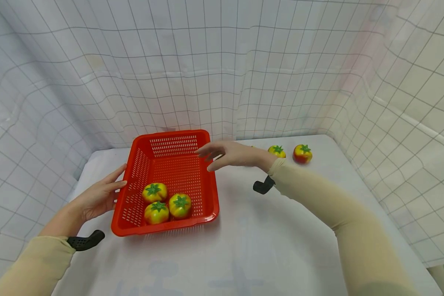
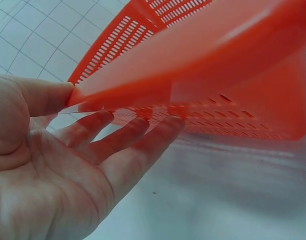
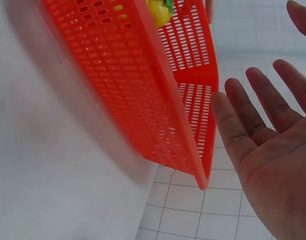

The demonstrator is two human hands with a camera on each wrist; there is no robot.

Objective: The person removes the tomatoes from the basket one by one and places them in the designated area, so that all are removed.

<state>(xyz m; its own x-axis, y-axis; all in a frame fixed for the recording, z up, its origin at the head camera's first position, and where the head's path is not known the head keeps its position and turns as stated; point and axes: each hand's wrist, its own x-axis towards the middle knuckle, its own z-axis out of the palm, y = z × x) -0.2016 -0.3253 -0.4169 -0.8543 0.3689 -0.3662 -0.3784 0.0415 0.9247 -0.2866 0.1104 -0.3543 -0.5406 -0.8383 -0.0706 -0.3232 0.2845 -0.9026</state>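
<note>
A red plastic basket with slotted walls stands on the white table, left of centre. Three yellow-red tomatoes with green star-shaped tops lie in its near part. My left hand grips the basket's left side. In the left wrist view, the thumb rests at the rim and the fingertips touch the wall beneath. Above the basket's right rim hovers my right hand, its fingers loosely bent and apart. Nothing is in that hand; in the right wrist view the palm faces the camera, beside the basket.
At the back right of the table lie a red-yellow tomato and another tomato, partly covered by my right forearm. A sliver of one more shows behind the right hand. White grid-patterned curtains enclose the table's back and sides.
</note>
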